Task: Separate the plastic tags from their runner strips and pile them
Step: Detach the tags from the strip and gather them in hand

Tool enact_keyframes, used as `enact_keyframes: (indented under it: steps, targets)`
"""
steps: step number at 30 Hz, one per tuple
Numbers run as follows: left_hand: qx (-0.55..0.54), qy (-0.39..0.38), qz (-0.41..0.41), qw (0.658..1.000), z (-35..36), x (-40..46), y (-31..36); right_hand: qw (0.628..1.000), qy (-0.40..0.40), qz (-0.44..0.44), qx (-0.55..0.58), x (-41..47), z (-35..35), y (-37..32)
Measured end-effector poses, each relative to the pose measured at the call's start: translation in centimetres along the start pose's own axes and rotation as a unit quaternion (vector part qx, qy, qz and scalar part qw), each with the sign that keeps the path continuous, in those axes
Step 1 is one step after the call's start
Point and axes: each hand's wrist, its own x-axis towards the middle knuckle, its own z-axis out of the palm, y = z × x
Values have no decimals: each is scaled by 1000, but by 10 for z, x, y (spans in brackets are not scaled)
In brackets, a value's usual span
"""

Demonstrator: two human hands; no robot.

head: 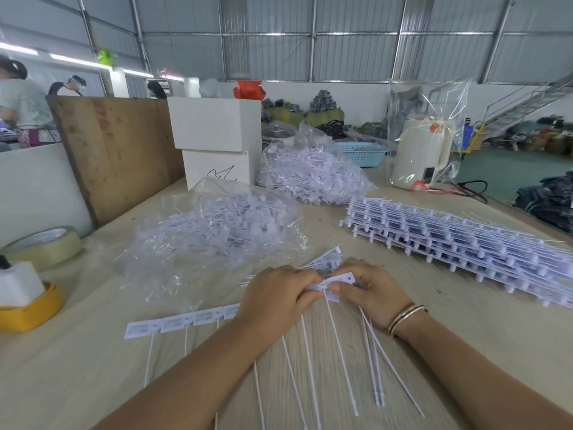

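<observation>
A white strip of joined plastic tags [173, 324] lies across the near table, its thin tails pointing toward me. My left hand [273, 301] grips the strip's right end with curled fingers. My right hand [369, 290] pinches a white tag [341, 278] with a round hole, right beside my left fingers. A few tags [325, 259] fan out just behind my hands. Several long tails [338, 355] hang down under both hands. A stack of tag strips [459, 243] lies to the right.
Two clear bags of loose tags [223, 225] [313, 175] sit behind my hands. A tape roll [43, 245] and a yellow holder [34, 308] are at the left. A wooden board [114, 153], white boxes [217, 141] and a bagged white kettle [421, 150] stand at the back.
</observation>
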Motion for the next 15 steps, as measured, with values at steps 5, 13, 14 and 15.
enact_keyframes:
  steps: [5, 13, 14, 15]
  targets:
    - [-19, -15, -2, 1000, 0, 0, -4, 1000, -11, -21, 0, -1, -1, -5]
    - [-51, -21, -13, 998, -2, 0, -4, 999, -10, -43, -12, 0, -2, -1]
    - [-52, -24, -13, 998, -2, 0, -4, 999, -8, -45, -15, 0, -2, 1]
    - [-48, -23, -8, 999, -2, 0, -5, 999, -7, -47, -14, 0, -2, 1]
